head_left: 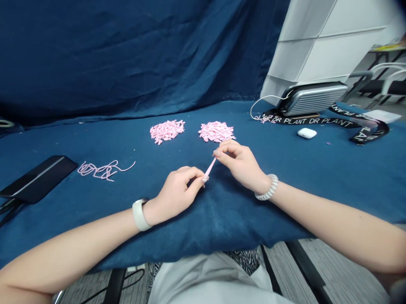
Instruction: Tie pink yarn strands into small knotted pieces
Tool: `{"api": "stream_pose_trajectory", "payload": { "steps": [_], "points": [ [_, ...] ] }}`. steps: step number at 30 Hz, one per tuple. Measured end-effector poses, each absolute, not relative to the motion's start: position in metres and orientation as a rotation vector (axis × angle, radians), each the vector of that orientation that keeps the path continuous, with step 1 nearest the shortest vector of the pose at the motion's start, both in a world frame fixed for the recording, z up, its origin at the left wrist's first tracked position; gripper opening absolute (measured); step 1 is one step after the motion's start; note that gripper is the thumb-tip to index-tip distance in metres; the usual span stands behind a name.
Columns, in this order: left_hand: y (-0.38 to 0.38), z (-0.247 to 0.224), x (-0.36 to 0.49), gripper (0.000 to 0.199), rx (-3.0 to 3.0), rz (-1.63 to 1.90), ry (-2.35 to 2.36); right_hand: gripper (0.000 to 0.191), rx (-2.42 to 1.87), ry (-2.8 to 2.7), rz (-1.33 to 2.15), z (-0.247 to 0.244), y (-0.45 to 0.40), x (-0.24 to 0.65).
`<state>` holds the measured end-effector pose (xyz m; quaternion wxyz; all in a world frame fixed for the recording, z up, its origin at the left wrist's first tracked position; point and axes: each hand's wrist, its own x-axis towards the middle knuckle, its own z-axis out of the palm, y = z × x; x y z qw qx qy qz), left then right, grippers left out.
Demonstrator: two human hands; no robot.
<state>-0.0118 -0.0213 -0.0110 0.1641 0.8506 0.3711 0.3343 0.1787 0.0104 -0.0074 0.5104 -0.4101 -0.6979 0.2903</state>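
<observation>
Between my two hands a small pink strip (pixel 209 167) is stretched at a slant, above the blue cloth near the table's front. The fingertips of my left hand (pixel 181 189) pinch its lower end. At the upper end, my right hand (pixel 239 161) pinches it between thumb and fingers. Just beyond the right hand lies a pile of small pink pieces (pixel 216 131). A second, similar pile of pink pieces (pixel 167 131) sits to its left. Whether the strip is paper or another material, I cannot tell.
Loose pink cord (pixel 101 170) lies at the left, beside a black power bank-like device (pixel 39 178) with cables. At the right are a white earphone case (pixel 306 133), a black lettered strap (pixel 318 121) and a silver ribbed case (pixel 315 98). Blue cloth (pixel 134 52) hangs behind.
</observation>
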Motion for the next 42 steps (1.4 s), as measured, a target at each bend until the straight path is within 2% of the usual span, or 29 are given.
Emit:
{"api": "stream_pose_trajectory", "payload": {
  "steps": [5,9,16,27,42],
  "points": [
    [-0.02,-0.005,-0.016,0.012,3.247,1.13,0.791,0.017,-0.989,-1.712,0.771,-0.013,0.01,0.175],
    [-0.021,-0.004,-0.017,0.014,3.522,1.144,0.522,0.017,-0.983,-1.728,0.818,-0.018,0.009,0.17],
    [-0.02,-0.006,-0.017,0.019,3.537,0.947,0.368,0.015,-1.002,-1.765,0.849,-0.02,0.004,0.166],
    [-0.024,-0.007,-0.015,0.021,3.571,0.822,0.455,0.016,-1.004,-1.831,0.826,-0.023,0.004,0.164],
    [-0.024,-0.005,-0.012,0.015,3.485,0.898,0.476,0.016,-1.04,-1.882,0.765,-0.025,0.009,0.166]
  ]
}}
